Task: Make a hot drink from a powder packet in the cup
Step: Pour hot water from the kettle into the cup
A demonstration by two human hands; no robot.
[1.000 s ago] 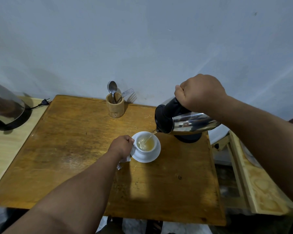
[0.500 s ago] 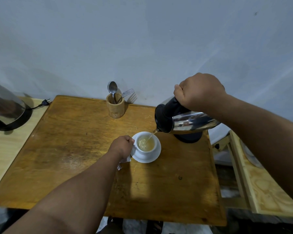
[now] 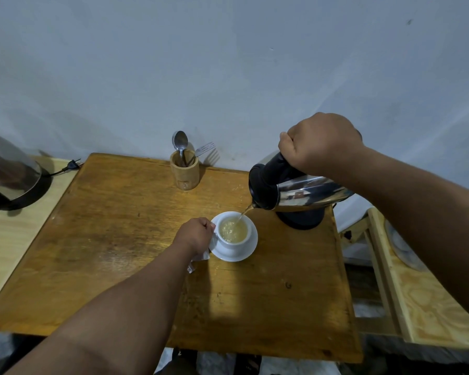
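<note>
A white cup (image 3: 234,243) stands on a white saucer (image 3: 248,251) near the middle of the wooden table (image 3: 119,239). Pale yellow frothy liquid fills most of the cup. My right hand (image 3: 320,143) grips the black handle of a steel kettle (image 3: 306,192), tilted left, and a thin stream of water runs from its spout into the cup. My left hand (image 3: 197,234) is closed at the cup's left side, on its handle. A torn white packet (image 3: 199,259) pokes out beneath that hand.
The kettle's black base (image 3: 301,221) sits on the table behind the cup. A wooden holder (image 3: 184,170) with a spoon and fork stands at the back edge. A second kettle (image 3: 8,174) is at far left, with a loose plug (image 3: 72,165). A light wooden frame (image 3: 417,293) stands right.
The liquid level in the cup has risen as water keeps pouring. Both hands and the kettle have stayed almost in place.
</note>
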